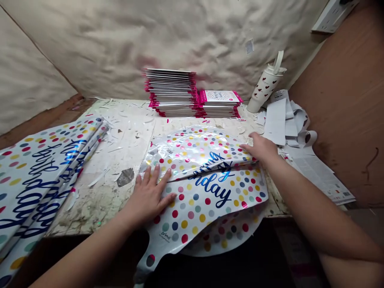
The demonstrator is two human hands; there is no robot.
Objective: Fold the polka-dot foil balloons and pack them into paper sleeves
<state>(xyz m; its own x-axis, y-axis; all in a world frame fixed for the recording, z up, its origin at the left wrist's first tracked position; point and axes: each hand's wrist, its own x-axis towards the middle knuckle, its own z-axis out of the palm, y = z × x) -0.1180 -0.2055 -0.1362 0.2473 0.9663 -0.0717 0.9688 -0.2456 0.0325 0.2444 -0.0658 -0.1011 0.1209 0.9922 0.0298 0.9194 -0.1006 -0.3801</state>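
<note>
A flat foil balloon (207, 196), white with coloured dots and blue lettering, lies on the worktable with its upper part folded over. Its neck and lower edge hang past the table's front edge. My left hand (153, 194) rests with fingers spread on the balloon's left side. On the right, my right hand (262, 149) lies at the end of the fold, its thumb and fingers apart. More dotted foil balloons (42, 172), partly folded, lie on the table at the left.
Stacked pink-edged card packets (172, 94) and a shorter stack (221, 105) stand at the back. A white tumbler with hearts (267, 86) leans at the back right, beside paper strips and label sheets (277, 122). Scraps litter the worktable (126, 128).
</note>
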